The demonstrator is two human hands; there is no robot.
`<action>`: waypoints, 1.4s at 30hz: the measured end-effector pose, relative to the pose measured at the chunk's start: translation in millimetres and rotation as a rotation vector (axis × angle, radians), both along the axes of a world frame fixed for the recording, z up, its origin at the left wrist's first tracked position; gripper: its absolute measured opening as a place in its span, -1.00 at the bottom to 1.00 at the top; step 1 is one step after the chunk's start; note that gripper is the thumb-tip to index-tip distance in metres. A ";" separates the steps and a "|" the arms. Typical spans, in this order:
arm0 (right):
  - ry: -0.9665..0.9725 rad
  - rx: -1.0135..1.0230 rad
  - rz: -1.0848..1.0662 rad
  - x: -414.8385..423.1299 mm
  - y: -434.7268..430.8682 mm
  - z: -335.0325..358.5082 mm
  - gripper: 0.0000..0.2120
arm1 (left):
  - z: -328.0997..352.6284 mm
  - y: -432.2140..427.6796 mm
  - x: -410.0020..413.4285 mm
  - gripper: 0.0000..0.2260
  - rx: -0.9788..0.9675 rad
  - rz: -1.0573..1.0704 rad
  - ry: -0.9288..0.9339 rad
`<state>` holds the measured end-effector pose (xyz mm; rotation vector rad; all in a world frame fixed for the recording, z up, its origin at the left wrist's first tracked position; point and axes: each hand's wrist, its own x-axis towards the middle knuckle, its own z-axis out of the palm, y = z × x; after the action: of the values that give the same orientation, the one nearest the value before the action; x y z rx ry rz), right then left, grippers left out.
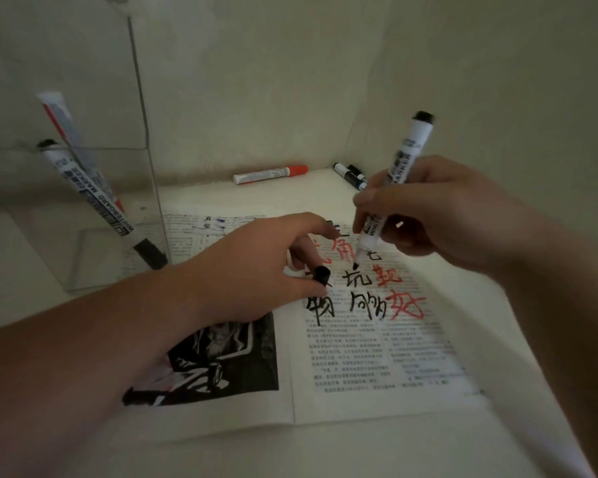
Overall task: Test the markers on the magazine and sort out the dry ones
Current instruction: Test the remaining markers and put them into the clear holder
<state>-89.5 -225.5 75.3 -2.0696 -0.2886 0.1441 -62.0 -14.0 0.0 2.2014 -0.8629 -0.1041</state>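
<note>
An open magazine (353,357) lies on the white table, its right page covered with large black and red handwritten characters. My right hand (439,215) grips an uncapped black whiteboard marker (394,188), held steeply with its tip just above or on the page at the black writing. My left hand (256,270) rests on the magazine's left page and pinches the marker's black cap (321,274) between thumb and fingers. Part of the writing is hidden under my left hand.
A clear acrylic box (94,215) at the left holds two markers, one black-capped (94,201), one red (63,122). A red-capped marker (270,174) lies by the back wall. Two dark-capped markers (351,174) lie in the back right corner. Walls close the back and right.
</note>
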 end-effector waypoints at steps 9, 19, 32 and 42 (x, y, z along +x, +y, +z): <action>-0.286 0.174 -0.034 10.7 9.0 -37.8 -0.83 | -5.6 0.8 7.6 -0.67 0.008 0.068 -0.037; -0.158 -0.099 0.019 12.7 18.1 -52.2 -0.85 | -0.7 -2.4 4.3 -0.77 -0.004 0.061 -0.054; -0.625 0.049 -0.124 10.2 27.2 -61.9 -0.44 | -4.8 -2.0 6.6 -0.85 0.039 0.069 -0.073; -0.648 0.119 -0.082 8.8 39.6 -74.4 -0.51 | -12.1 1.2 11.4 -0.73 0.012 0.057 -0.041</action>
<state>-80.7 -185.9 1.0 -1.9544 -0.5859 -0.5908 -50.6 -12.8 -12.1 2.2440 -0.8231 -0.0361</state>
